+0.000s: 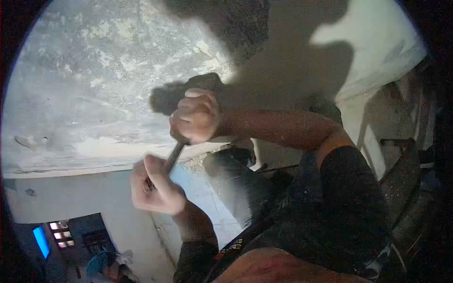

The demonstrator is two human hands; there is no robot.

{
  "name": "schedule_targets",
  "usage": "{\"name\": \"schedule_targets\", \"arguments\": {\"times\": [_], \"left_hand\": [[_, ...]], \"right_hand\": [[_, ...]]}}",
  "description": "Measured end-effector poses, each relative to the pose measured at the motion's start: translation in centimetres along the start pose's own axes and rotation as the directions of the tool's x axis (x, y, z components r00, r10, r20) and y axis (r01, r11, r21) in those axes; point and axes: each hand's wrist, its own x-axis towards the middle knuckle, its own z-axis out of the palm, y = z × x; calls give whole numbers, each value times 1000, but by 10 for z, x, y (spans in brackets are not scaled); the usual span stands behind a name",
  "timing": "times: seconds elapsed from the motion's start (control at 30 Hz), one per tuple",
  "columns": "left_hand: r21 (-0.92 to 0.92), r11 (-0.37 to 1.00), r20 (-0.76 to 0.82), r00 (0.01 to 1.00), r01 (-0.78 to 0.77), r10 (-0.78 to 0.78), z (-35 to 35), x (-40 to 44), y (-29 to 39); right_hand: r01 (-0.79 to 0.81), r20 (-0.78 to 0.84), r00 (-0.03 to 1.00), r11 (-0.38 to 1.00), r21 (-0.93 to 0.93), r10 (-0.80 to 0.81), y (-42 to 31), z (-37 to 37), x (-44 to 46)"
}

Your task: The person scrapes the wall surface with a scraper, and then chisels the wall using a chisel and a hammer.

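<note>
A dark, narrow, rod-like tool (175, 156) runs between my two hands; its ends are hidden, so I cannot tell its exact kind. My left hand (159, 186) is closed around its lower end, thumb uppermost. Higher up, my right hand (197, 117) makes a fist around the other end, close to a patchy grey-white plastered surface (118, 70). Both hands are slightly blurred. Dark shadows of my hand and upper body fall across that surface.
A person in a blue top (100, 265) is at the lower left, near a lit window (61, 234) and a bright blue panel (41, 242). Pale tiles (207, 195) show beside my dark trousers (245, 188). Dim, cluttered objects (406, 165) stand at the right.
</note>
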Motion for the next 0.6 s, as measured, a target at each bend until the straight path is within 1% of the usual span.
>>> {"name": "schedule_targets", "arguments": {"times": [0.03, 0.07, 0.13, 0.17, 0.2, 0.23, 0.3, 0.33, 0.37, 0.43, 0.47, 0.5, 0.53, 0.57, 0.6], "left_hand": [[25, 998, -23, 998, -61, 62, -10, -12, 9], [-183, 944, -95, 961, -275, 262, -12, -18, 8], [-132, 968, -224, 958, -215, 182, 0, -19, -4], [-104, 988, -171, 981, -111, 93, 0, -10, -7], [-90, 996, -131, 991, -20, 8, 8, 1, -12], [-91, 994, -93, 994, 57, -66, 17, 11, -13], [-60, 995, -216, 974, -86, 71, 2, -13, 19], [-254, 944, -300, 945, -212, 131, 5, -18, 14], [-217, 968, -315, 947, -128, 55, 16, -14, 8], [-125, 991, -342, 936, 47, -88, 34, 5, -6], [-47, 989, -203, 968, 142, -149, 22, 10, -4], [61, 996, -235, 970, 71, -55, 14, 5, 2], [18, 997, -254, 965, -70, 73, -1, -9, 4], [-18, 978, -289, 938, -206, 192, -10, -16, 5], [-210, 915, -341, 903, -344, 261, -8, -17, 3]], "right_hand": [[22, -114, 993, 1000, -4, -22, 6, 7, 3], [42, -235, 971, 999, -30, -48, 13, 14, 3], [-38, -268, 963, 998, -39, 27, 11, 21, -7], [-85, -281, 957, 995, -44, 70, 2, 22, -10], [-31, 151, 988, 999, 10, 30, 3, -15, 5], [-73, 17, 997, 997, -9, 73, -4, -3, -2], [-72, 48, 997, 987, 142, 66, -9, 1, 4], [-65, 63, 996, 986, 152, 56, -7, -2, 5], [-57, 77, 996, 985, 163, 45, -4, -4, 5], [-31, 89, 996, 999, 37, 28, 1, -13, 6], [-20, 110, 994, 1000, 23, 17, 0, -9, 6], [-15, 76, 997, 997, 77, 9, -2, -8, 9], [-11, 42, 999, 991, 134, 6, -9, -7, 13], [2, 11, 1000, 980, 201, -4, -14, -4, 19], [-9, 30, 1000, 983, 186, 4, -14, -4, 17]]}}
